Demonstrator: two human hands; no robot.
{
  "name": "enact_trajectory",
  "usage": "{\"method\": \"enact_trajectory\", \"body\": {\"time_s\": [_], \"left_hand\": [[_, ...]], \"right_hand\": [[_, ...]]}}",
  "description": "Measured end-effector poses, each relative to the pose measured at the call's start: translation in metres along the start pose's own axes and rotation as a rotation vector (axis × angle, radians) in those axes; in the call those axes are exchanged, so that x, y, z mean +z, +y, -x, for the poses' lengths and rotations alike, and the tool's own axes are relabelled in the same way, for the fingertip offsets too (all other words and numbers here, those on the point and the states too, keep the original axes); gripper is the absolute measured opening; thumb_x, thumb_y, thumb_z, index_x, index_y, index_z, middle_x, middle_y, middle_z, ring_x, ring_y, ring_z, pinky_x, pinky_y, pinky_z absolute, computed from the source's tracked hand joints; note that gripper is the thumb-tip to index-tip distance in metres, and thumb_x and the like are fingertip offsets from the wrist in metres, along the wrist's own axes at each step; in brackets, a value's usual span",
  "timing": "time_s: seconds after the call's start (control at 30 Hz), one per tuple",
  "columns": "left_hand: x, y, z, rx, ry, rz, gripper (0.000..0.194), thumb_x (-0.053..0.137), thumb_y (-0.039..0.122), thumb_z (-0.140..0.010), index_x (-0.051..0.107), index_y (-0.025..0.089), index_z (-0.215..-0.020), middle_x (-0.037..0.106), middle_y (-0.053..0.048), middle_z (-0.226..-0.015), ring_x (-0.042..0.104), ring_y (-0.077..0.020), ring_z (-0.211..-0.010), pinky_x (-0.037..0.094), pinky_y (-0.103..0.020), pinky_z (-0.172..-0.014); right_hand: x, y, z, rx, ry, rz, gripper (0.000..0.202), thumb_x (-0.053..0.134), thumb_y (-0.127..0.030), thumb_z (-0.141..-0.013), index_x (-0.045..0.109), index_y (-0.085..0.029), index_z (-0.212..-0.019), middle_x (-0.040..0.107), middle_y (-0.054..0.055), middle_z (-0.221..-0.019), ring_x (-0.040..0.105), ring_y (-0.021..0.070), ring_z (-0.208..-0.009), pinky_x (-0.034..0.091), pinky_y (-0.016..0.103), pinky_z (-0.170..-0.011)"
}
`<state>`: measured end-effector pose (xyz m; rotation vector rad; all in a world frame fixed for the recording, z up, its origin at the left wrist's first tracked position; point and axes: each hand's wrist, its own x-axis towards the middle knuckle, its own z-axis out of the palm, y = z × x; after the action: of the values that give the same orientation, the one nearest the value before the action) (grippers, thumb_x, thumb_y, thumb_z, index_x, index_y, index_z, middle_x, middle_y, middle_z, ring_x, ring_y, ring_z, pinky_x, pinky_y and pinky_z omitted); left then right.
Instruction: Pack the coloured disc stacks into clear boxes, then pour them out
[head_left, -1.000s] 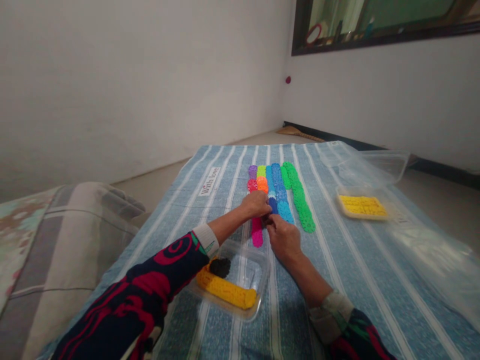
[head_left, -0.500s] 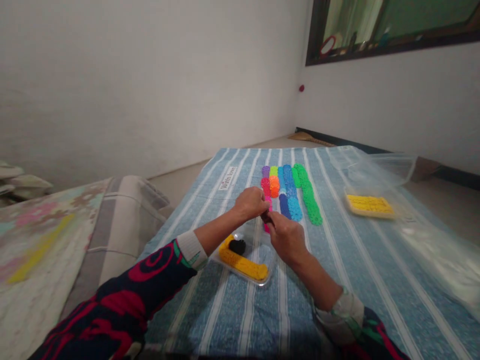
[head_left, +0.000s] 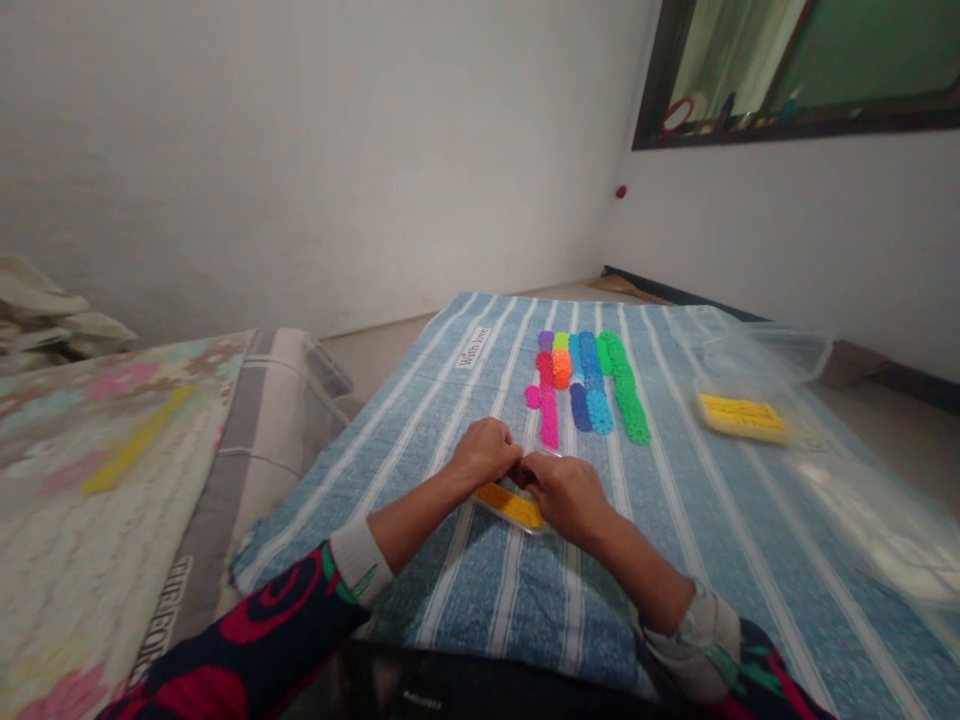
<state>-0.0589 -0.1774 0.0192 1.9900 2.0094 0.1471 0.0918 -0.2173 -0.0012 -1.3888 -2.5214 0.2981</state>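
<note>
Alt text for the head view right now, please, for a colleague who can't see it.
A person's left hand and right hand are close together over a clear container of yellow pieces; whether they hold anything is hidden. Beyond lie columns of multicolored pieces on a striped cloth, with a second container of yellow pieces off to the right.

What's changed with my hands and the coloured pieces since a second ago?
Your left hand and right hand have drawn back toward you from the pink row and now meet over the clear tray. A pink piece left of that row now shows, where the hands blocked the view earlier. What either grip holds can't be made out. The green rows and far yellow block stayed put.
</note>
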Motion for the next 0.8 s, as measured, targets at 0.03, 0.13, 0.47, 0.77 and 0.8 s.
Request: {"method": "enact_trajectory", "body": {"time_s": [0.03, 0.13, 0.47, 0.77, 0.8], "left_hand": [[0.001, 0.000, 0.000, -0.002, -0.001, 0.002, 0.024, 0.054, 0.026, -0.069, 0.075, 0.016, -0.074, 0.072, -0.007, -0.067, 0.067, -0.0167, -0.070, 0.046, -0.021, -0.060], [0.004, 0.001, -0.002, -0.010, -0.013, 0.004, 0.023, 0.054, 0.024, -0.069, 0.075, 0.015, -0.074, 0.073, -0.008, -0.069, 0.067, -0.0173, -0.073, 0.045, -0.021, -0.059], [0.014, 0.000, -0.002, -0.005, -0.063, -0.062, 0.025, 0.055, 0.023, -0.071, 0.075, 0.014, -0.083, 0.074, -0.011, -0.084, 0.068, -0.0203, -0.082, 0.048, -0.023, -0.066], [0.018, -0.001, -0.001, 0.097, -0.053, -0.159, 0.023, 0.053, 0.021, -0.074, 0.074, 0.018, -0.083, 0.074, -0.009, -0.090, 0.067, -0.0209, -0.089, 0.048, -0.026, -0.075], [0.018, -0.002, -0.001, 0.112, -0.054, -0.171, 0.023, 0.053, 0.021, -0.074, 0.074, 0.018, -0.082, 0.073, -0.009, -0.089, 0.067, -0.0212, -0.088, 0.048, -0.027, -0.074]], "right_hand": [[-0.002, 0.000, -0.001, -0.002, -0.013, 0.013, 0.023, 0.045, -0.018, -0.088, 0.063, -0.026, -0.102, 0.073, 0.000, -0.092, 0.066, 0.0172, -0.082, 0.030, 0.025, -0.059], [-0.008, 0.001, -0.004, -0.006, -0.061, 0.046, 0.027, 0.045, -0.019, -0.087, 0.063, -0.027, -0.106, 0.073, 0.001, -0.093, 0.067, 0.0185, -0.084, 0.032, 0.025, -0.060], [-0.014, 0.003, -0.013, -0.027, -0.198, 0.149, 0.028, 0.046, -0.024, -0.088, 0.065, -0.025, -0.109, 0.073, 0.007, -0.092, 0.067, 0.0217, -0.085, 0.039, 0.026, -0.063], [-0.012, 0.006, -0.014, -0.039, -0.256, 0.238, 0.031, 0.044, -0.018, -0.084, 0.067, -0.023, -0.105, 0.071, 0.010, -0.091, 0.067, 0.0238, -0.086, 0.044, 0.028, -0.064], [-0.012, 0.006, -0.013, -0.037, -0.262, 0.242, 0.031, 0.045, -0.018, -0.084, 0.067, -0.023, -0.105, 0.071, 0.010, -0.091, 0.067, 0.0239, -0.086, 0.044, 0.028, -0.064]]}}
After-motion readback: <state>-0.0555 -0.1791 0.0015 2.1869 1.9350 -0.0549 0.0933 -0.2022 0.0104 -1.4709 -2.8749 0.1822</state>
